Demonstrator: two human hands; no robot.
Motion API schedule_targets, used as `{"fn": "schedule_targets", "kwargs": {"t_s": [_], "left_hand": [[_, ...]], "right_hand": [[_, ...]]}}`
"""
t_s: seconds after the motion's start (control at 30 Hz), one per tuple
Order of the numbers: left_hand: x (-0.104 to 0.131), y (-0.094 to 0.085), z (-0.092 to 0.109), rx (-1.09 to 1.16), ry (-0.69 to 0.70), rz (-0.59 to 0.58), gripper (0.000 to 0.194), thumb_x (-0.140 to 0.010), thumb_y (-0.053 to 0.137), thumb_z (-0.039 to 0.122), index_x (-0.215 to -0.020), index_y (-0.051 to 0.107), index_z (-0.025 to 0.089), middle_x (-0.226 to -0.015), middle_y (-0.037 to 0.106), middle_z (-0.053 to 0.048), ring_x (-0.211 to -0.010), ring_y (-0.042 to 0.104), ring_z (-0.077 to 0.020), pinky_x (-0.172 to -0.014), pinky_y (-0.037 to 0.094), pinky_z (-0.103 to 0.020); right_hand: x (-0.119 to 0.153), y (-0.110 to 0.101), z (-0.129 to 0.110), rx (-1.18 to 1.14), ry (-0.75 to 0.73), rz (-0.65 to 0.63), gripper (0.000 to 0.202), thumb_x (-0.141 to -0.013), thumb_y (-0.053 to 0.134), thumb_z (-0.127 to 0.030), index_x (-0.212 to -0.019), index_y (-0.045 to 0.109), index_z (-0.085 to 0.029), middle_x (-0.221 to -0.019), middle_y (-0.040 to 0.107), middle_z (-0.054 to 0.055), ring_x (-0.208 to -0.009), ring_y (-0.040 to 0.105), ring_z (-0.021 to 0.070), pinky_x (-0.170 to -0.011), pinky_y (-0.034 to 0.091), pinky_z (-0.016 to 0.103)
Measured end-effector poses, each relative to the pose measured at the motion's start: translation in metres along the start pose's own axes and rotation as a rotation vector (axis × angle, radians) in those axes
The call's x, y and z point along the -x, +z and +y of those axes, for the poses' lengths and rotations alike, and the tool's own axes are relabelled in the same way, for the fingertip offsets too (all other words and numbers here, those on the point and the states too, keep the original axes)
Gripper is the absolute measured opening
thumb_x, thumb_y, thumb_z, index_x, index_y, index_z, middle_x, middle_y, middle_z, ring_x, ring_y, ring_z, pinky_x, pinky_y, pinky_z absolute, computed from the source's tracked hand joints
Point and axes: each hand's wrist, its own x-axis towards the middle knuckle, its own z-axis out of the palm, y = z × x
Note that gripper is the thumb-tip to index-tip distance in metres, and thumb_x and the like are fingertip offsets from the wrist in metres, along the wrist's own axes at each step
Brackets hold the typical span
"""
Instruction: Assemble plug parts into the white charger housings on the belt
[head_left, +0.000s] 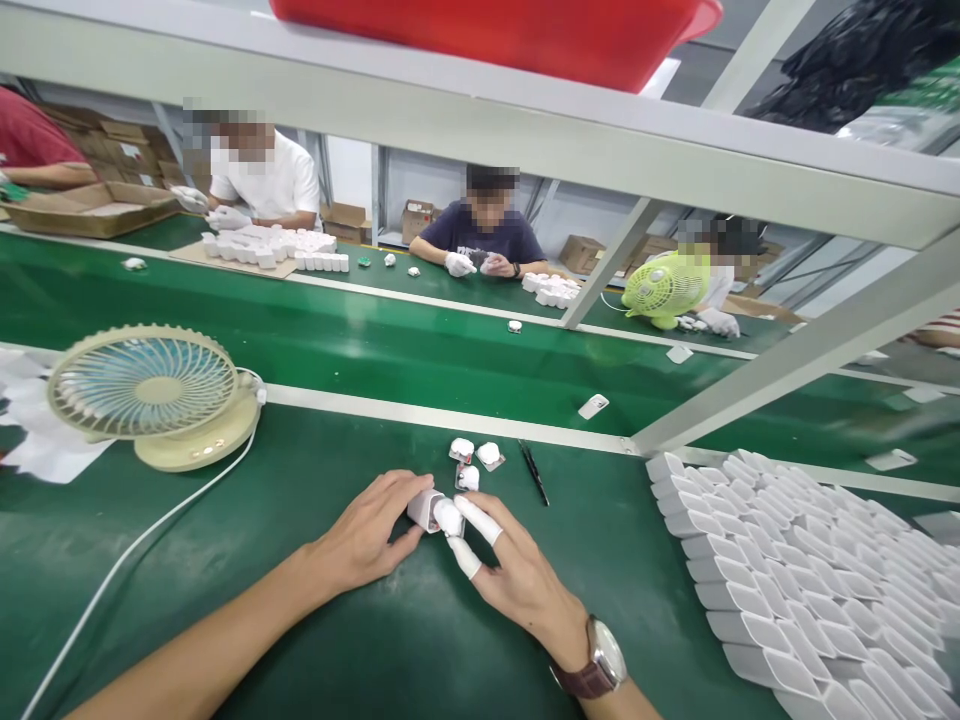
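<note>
Between thumb and fingers, my left hand grips a white plastic housing, its open end turned to the right. My right hand, with white covers on thumb and forefinger, pinches a small white rounded part at that opening. How deep the part sits inside I cannot tell. Just beyond my hands lie several similar white parts on small boards. To their right rests a pair of black tweezers.
At the right, many white housings stand packed together. A fan with a white cable is at the left. Beyond the rail, a green conveyor belt carries scattered parts. Several co-workers sit across it. A red bin rests on the overhead shelf.
</note>
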Motion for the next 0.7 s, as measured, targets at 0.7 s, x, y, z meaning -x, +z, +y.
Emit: {"fn": "schedule_targets", "kwargs": {"t_s": [0.7], "left_hand": [[-0.0014,0.0037,0.0064,-0.019,-0.008,0.019,0.056,-0.097,0.057,0.018,-0.150,0.041,0.021,-0.132,0.065,-0.015,-0.125,0.062,-0.0290,-0.105,0.057,-0.048]], "right_hand": [[-0.0019,0.0017,-0.0030,0.113,-0.018,-0.011,0.058,-0.103,0.054,-0.015,-0.157,0.034,-0.021,-0.131,0.062,0.018,-0.115,0.069,0.0296,-0.093,0.065,0.045]]}}
